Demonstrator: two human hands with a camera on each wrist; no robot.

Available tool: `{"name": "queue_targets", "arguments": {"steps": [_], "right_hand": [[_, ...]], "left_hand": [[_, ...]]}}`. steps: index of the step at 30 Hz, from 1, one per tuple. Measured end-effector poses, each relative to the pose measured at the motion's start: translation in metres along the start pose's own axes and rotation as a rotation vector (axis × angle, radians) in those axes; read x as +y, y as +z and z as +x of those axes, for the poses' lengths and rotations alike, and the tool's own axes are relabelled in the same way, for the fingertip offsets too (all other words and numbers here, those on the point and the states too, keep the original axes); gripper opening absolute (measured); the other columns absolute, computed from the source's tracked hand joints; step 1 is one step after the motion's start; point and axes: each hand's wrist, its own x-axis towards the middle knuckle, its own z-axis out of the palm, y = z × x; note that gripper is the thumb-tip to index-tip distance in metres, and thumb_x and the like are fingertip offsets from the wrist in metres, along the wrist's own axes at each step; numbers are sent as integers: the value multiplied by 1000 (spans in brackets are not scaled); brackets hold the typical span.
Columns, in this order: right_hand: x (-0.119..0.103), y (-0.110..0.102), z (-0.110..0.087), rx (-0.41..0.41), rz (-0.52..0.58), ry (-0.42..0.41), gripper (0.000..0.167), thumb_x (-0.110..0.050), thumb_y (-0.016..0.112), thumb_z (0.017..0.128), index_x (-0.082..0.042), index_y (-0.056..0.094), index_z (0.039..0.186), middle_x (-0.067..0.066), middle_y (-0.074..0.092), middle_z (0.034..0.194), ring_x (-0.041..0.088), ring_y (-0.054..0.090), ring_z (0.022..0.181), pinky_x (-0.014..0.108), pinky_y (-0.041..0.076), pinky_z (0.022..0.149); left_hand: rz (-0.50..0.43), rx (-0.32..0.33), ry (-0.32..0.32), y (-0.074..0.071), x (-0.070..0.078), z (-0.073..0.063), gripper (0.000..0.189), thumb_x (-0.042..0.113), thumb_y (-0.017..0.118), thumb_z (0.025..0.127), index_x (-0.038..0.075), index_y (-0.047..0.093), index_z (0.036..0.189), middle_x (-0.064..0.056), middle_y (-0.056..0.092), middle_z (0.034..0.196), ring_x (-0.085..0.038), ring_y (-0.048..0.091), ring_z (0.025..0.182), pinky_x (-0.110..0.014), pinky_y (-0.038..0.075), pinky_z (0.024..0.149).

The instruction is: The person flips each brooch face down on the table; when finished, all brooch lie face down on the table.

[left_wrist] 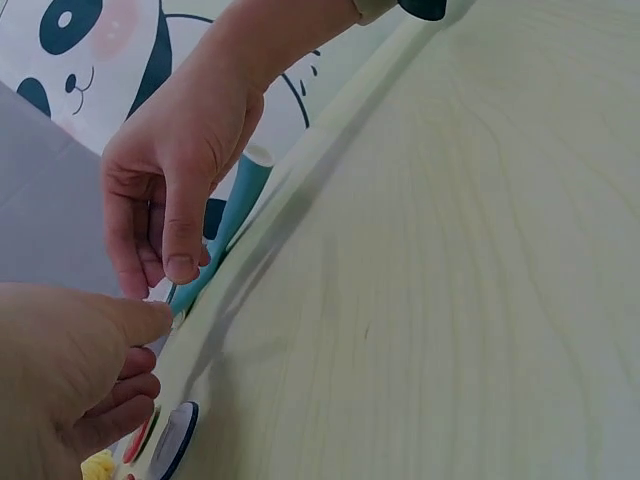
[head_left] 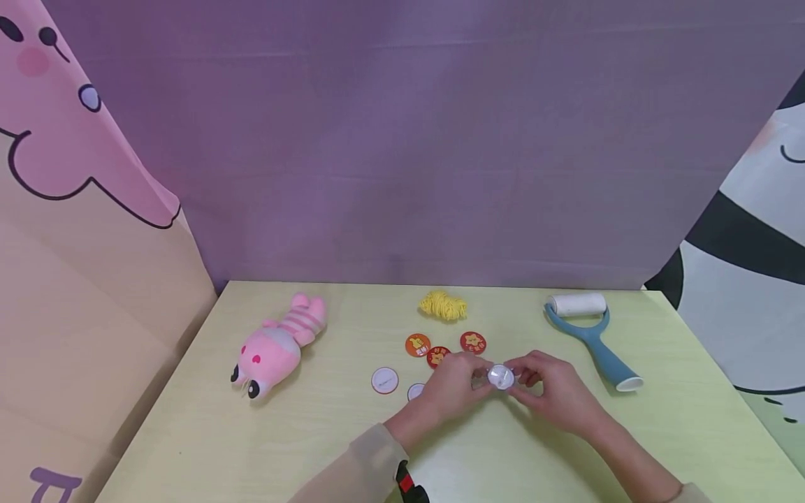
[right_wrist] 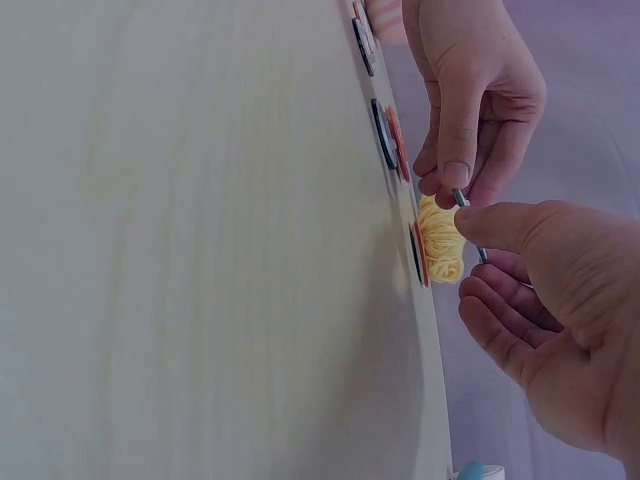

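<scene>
Both hands hold a small round disc (head_left: 501, 377) with a shiny, whitish face, lifted over the table. My left hand (head_left: 454, 385) pinches its left edge between thumb and fingers, while my right hand (head_left: 556, 392) pinches the right edge. Seen nearly edge-on in the right wrist view, the disc (right_wrist: 460, 198) is thin and lies between the two thumbs. Close to the left hand lie an orange disc (head_left: 418, 344), a red disc (head_left: 473, 342) and another red disc (head_left: 437, 356). A white disc (head_left: 415, 391) is partly hidden by that hand; a second white disc (head_left: 384, 380) lies farther left.
A pink plush toy (head_left: 279, 346) lies on the left of the table (head_left: 207, 433). Behind the discs sits a bundle of yellow yarn (head_left: 443, 306). To the right is a lint roller (head_left: 597, 342) with a blue handle. A purple cloth (head_left: 440, 154) hangs behind.
</scene>
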Motion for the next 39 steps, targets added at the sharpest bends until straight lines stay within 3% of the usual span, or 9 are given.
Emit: {"name": "queue_targets", "arguments": {"steps": [4,10,17,26,39], "right_hand": [[1,2,0,-29,-7,28,31,-7,92,80,-11,80,109,-8,71,91,1,63,77,25,62,70],[0,4,0,-56,-29,51,31,-8,92,81,-10,80,109,-7,71,91,1,61,77,24,61,71],[1,9,-1,-40,-36,13,29,-7,91,80,-9,80,107,-6,71,88,6,62,77,25,59,70],[4,12,-2,-70,-50,55,26,-6,89,81,-8,79,106,-7,69,86,5,62,78,24,58,71],[2,12,-1,-119,-24,122,26,-10,89,84,-8,77,107,-5,73,92,4,65,82,24,59,73]], "left_hand": [[51,-22,-20,2,1,0,25,27,80,97,17,81,120,5,82,112,-5,72,102,-16,55,92],[120,-24,-26,7,3,0,23,27,81,96,19,82,118,8,82,108,-4,71,100,-17,54,94],[129,-44,-61,11,3,-1,20,27,82,96,19,84,114,9,82,105,-3,68,99,-18,54,94],[157,-57,-56,12,4,0,20,26,83,94,19,84,112,10,82,104,-5,67,100,-19,54,95],[182,-97,-59,11,5,6,17,25,86,91,18,85,107,10,80,95,0,63,89,-15,52,87]]}}
